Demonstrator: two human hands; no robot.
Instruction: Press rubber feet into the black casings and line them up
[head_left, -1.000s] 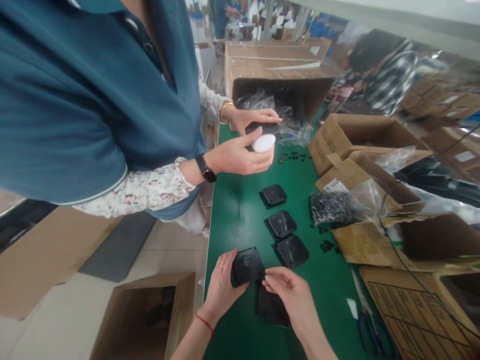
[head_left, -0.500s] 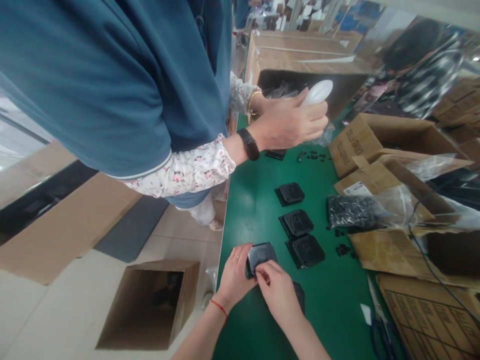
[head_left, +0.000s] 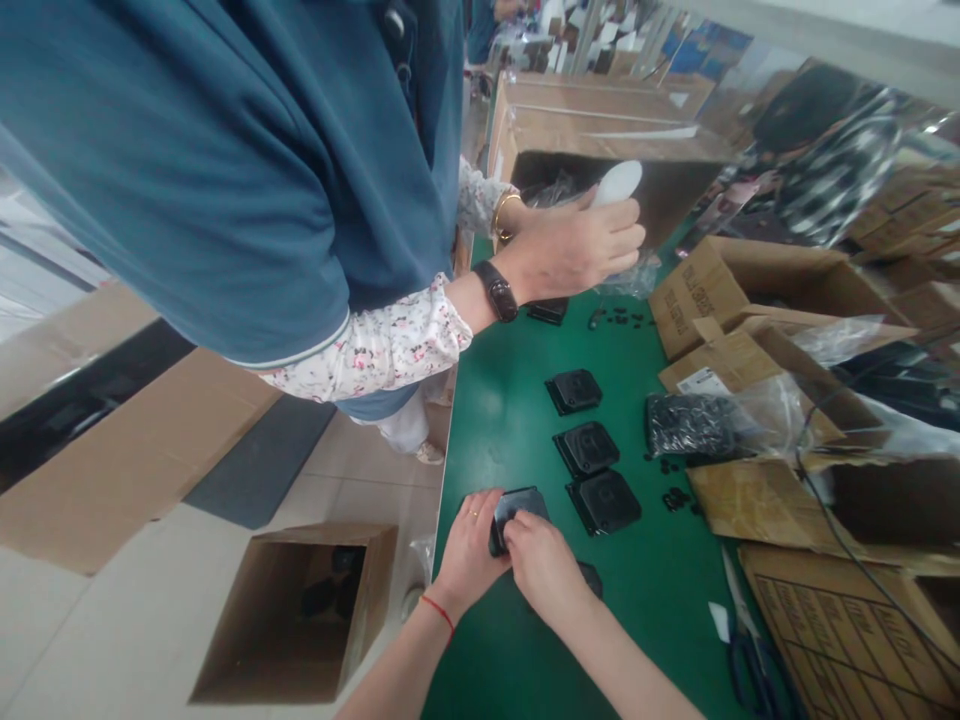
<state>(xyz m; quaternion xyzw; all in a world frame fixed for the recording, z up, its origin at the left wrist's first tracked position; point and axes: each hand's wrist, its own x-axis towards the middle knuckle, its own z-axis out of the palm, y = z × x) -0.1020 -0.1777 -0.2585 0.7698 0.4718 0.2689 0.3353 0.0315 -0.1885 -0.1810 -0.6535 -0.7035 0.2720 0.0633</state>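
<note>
A black square plastic housing (head_left: 523, 503) lies near the left edge of the green tabletop, between my hands. My left hand (head_left: 471, 548) grips its left side, thumb along the near edge. On the housing's top my right hand (head_left: 541, 562) presses with its fingers drawn together; whatever they pinch, if anything, is hidden. More black housings rest to the right and beyond: one (head_left: 606, 500), another (head_left: 589, 447) touching it, and a third (head_left: 574, 390) farther off. Partly behind my right wrist sits one more housing (head_left: 591, 577).
Small black parts (head_left: 675, 498) lie beside a plastic bag of black pieces (head_left: 688, 424). Scissors (head_left: 750, 640) lie at the right near cardboard boxes (head_left: 840, 620). Across the table, a co-worker's hand (head_left: 574, 245) holds a white oval object (head_left: 619, 183). An open carton (head_left: 292, 620) stands on the floor.
My right hand has shifted from the housing's near edge up onto its top face. My left hand keeps its hold. The co-worker's hands have moved slightly left in view.
</note>
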